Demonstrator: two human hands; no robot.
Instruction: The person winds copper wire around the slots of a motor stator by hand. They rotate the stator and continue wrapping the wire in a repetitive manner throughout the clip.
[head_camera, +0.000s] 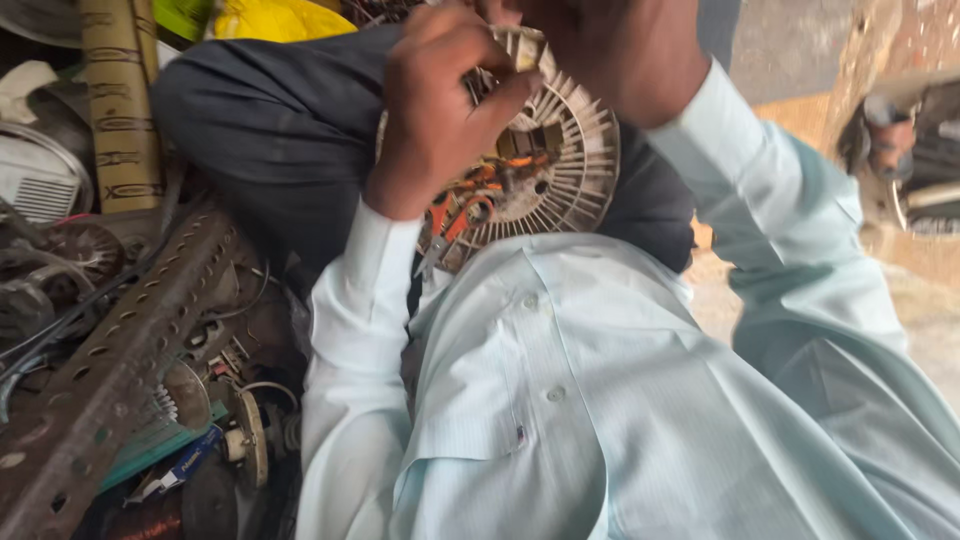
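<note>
- Motor (540, 160), round and ribbed, sits in the upper middle of the frame, resting on a dark-trousered knee (270, 130) and held up close to the camera.
- Handling, as a judgement: the pale slatted rim looks like thin stiff plastic that could crack if squeezed; the middle, with orange windings and metal parts, probably carries most of the weight. The sound hold is at the rim, clear of the wires.
- Left hand (435, 110) comes up from the lower left, wrist bent, fingers (500, 95) curled over the upper rim and pressed onto the slats, thumb underneath.
- Right hand (620, 50) reaches in from the right at the top edge, sleeve (760, 170) slanting down; it lies against the top of the motor, but whether its fingers grip cannot be told.
- Scrap (120, 340) lies at lower left.
</note>
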